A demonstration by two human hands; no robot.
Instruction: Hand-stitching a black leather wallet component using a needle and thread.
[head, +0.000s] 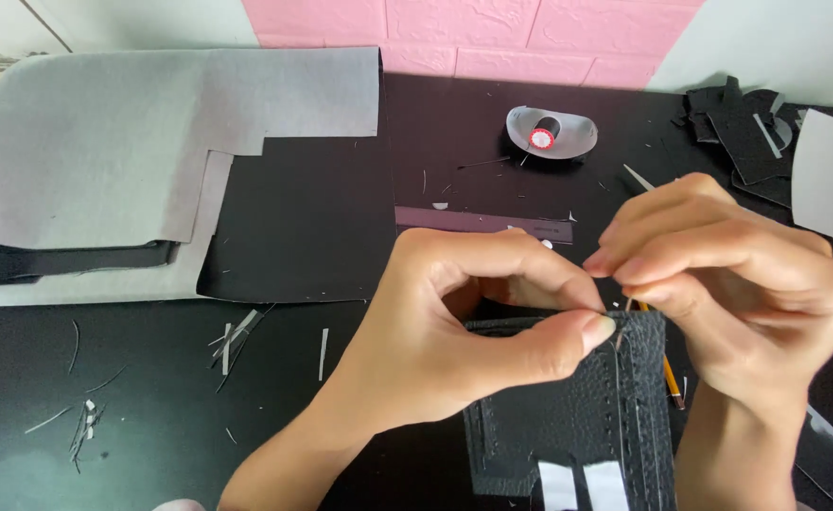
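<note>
Two hands, left hand (454, 322) and right hand (738, 284), pinching one black leather piece (577, 407)

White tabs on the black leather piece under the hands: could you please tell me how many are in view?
2. Both white tabs sit side by side at the bottom edge of the black leather piece, below the left hand and right hand. Others may lie hidden outside the picture.

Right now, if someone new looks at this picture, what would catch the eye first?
First, the two hands in the centre: the left hand pinches the top edge of a black leather piece, and the right hand holds a thin needle at that edge. Behind them, a thread spool stands near the pink wall, and grey sheets lie at far left.
</note>
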